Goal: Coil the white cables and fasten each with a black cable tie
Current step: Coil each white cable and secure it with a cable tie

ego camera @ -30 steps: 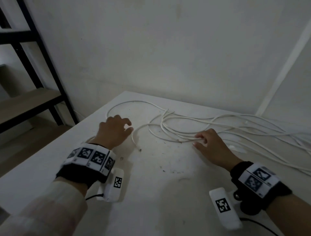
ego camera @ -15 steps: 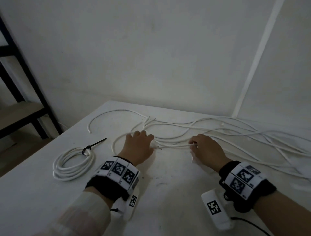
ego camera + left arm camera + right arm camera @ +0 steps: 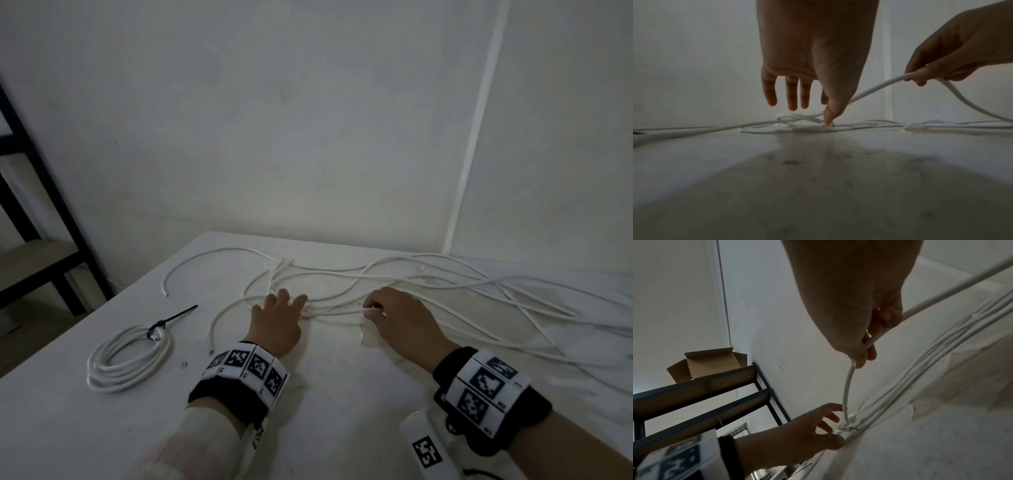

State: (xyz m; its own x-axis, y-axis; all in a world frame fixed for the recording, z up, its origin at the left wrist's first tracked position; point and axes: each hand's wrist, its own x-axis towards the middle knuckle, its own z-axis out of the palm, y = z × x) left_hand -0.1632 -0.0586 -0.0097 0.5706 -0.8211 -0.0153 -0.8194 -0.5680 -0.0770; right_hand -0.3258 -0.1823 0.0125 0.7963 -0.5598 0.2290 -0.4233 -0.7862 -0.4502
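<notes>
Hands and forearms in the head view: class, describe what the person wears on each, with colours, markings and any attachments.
Both hands, left hand and right hand, are bare. Each wrist carries a black band faced with white panels of black square code markers. A white block bearing another marker hangs under each. The left forearm has a pale sleeve; the right is bare.

We see our left hand point(image 3: 278, 320) spread flat, fingers point(image 3: 298, 301) reaching loose white cables point(image 3: 428, 284) on the table point(image 3: 342, 394). Our right hand point(image 3: 399, 317) pinches one cable point(image 3: 337, 311) between both hands. A tied coil point(image 3: 128, 358) with its black tie point(image 3: 173, 317) lies well left of our left fingers.
</notes>
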